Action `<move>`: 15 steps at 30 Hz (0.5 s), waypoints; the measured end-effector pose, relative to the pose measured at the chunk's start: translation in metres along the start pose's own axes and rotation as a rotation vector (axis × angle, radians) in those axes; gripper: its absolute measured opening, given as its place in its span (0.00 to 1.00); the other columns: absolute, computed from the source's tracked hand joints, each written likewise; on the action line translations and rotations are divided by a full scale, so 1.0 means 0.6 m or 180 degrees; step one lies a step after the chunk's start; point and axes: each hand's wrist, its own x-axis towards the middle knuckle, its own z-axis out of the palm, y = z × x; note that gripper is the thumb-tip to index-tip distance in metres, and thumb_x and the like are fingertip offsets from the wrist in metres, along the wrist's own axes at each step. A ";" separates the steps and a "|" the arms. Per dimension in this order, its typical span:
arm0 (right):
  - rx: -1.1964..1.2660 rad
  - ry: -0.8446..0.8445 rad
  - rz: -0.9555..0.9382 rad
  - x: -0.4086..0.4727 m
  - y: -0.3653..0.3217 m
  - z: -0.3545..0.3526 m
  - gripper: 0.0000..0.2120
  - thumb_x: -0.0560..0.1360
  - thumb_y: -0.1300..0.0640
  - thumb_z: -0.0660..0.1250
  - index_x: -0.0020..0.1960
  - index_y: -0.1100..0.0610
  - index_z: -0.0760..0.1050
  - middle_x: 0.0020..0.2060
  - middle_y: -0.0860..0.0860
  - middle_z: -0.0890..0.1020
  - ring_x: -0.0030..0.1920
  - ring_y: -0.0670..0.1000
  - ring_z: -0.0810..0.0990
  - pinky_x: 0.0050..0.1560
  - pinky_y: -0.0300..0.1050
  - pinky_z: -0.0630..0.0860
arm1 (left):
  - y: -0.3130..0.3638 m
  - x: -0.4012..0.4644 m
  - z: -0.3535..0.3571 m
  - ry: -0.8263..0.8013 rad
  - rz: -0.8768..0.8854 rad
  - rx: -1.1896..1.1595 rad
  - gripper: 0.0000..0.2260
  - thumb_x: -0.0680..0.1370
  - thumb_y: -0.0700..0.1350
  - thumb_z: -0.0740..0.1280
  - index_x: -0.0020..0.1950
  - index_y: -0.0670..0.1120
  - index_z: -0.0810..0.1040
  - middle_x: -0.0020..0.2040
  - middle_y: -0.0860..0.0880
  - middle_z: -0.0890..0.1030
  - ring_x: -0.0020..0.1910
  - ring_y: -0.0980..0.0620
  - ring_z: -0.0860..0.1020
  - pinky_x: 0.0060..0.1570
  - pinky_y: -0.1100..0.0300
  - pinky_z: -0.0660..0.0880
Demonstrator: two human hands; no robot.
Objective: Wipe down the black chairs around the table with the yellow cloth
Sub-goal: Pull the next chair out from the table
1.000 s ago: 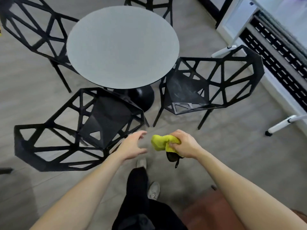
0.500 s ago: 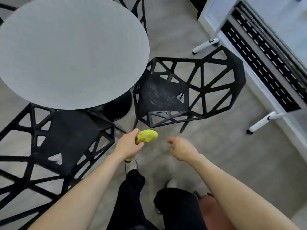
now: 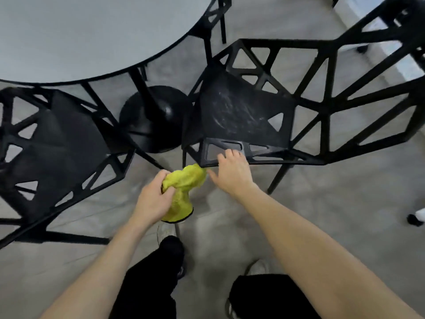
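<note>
My left hand (image 3: pixel 153 199) grips the bunched yellow cloth (image 3: pixel 181 192), which hangs down below the fist just in front of the right black chair. That right black chair (image 3: pixel 248 116) has a scuffed, dusty seat and an open lattice back. My right hand (image 3: pixel 231 172) reaches over the seat's front edge with its fingers bent on the frame, the thumb next to the cloth. A second black chair (image 3: pixel 59 143) stands at the left, its seat partly under the round grey table (image 3: pixel 92 35).
The table's black pedestal base (image 3: pixel 154 118) sits between the two chairs. Another black chair (image 3: pixel 216 17) stands behind the table. White furniture legs (image 3: pixel 417 218) show at the right edge. My legs and shoes (image 3: pixel 167 229) stand on the grey floor below.
The cloth passed from my right hand to my left. I moved in close to the right chair, and my right hand has reached the seat's front edge.
</note>
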 end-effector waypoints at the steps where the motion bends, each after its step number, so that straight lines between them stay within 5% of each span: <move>1: -0.0016 0.0214 -0.0049 -0.005 0.015 0.017 0.27 0.79 0.35 0.63 0.53 0.59 0.82 0.49 0.58 0.83 0.54 0.62 0.81 0.59 0.58 0.74 | -0.004 0.002 0.020 0.0096 0.0051 -0.0028 0.08 0.81 0.42 0.67 0.56 0.55 0.75 0.44 0.52 0.82 0.45 0.54 0.79 0.44 0.56 0.73; 5: -0.0214 0.0829 -0.0509 -0.052 0.080 0.059 0.30 0.84 0.35 0.54 0.45 0.58 0.82 0.42 0.58 0.84 0.46 0.61 0.82 0.55 0.57 0.73 | -0.014 0.004 0.088 0.0301 0.0237 -0.0116 0.08 0.79 0.42 0.68 0.54 0.54 0.77 0.44 0.51 0.82 0.47 0.53 0.78 0.46 0.56 0.73; 10: -0.0260 0.1566 -0.0881 -0.178 0.221 0.106 0.30 0.86 0.40 0.56 0.34 0.55 0.81 0.31 0.54 0.81 0.37 0.59 0.79 0.44 0.52 0.70 | -0.008 -0.042 0.165 0.0450 0.0724 -0.0023 0.11 0.67 0.48 0.64 0.48 0.51 0.79 0.37 0.57 0.79 0.41 0.57 0.76 0.43 0.61 0.71; 15: -0.0273 0.1209 -0.0577 -0.331 0.372 0.118 0.27 0.86 0.48 0.57 0.32 0.55 0.77 0.27 0.52 0.73 0.38 0.61 0.77 0.48 0.55 0.75 | 0.026 -0.159 0.265 0.0317 0.0932 0.0089 0.12 0.67 0.47 0.63 0.48 0.50 0.78 0.39 0.54 0.79 0.43 0.51 0.76 0.47 0.54 0.73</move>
